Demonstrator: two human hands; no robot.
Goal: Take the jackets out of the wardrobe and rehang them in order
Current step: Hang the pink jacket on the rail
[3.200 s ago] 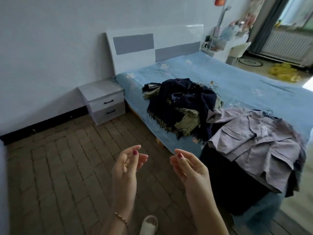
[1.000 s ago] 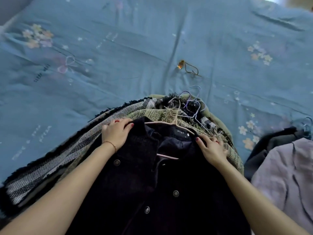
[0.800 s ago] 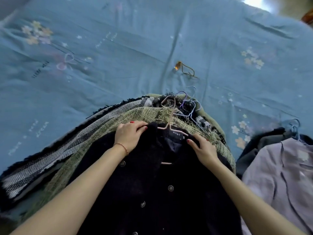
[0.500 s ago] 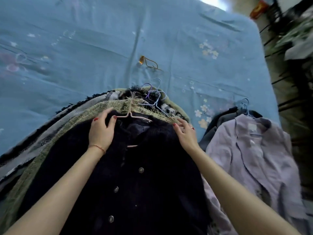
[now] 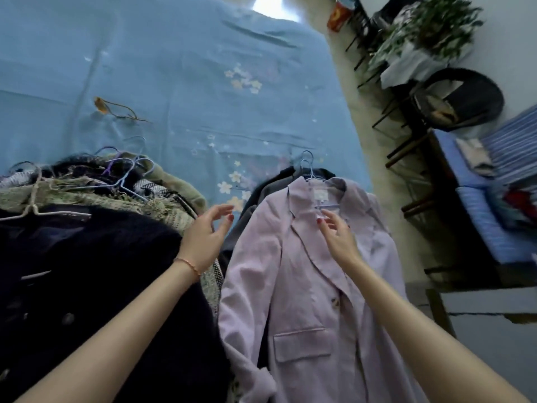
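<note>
1. Blue bedsheet (image 5: 174,68) with small flower prints fills the upper left and centre of the frame; pale floor and dark chair legs run down the right edge.
2. Lilac jacket (image 5: 305,286) lies flat at centre right, on a blue wire hanger (image 5: 308,167) whose hook shows at its collar.
3. Dark navy jacket (image 5: 87,286) tops the pile at lower left, over a green tweed layer (image 5: 87,196), with more hangers bunched above.
4. Left hand (image 5: 203,237) hovers between the two piles, fingers loosely spread, holding nothing.
5. Right hand (image 5: 337,234) sits over the lilac collar, fingers straight and slightly apart; whether they touch the cloth is unclear.
6. Small cord (image 5: 116,109) lies alone on the sheet, upper left.
</note>
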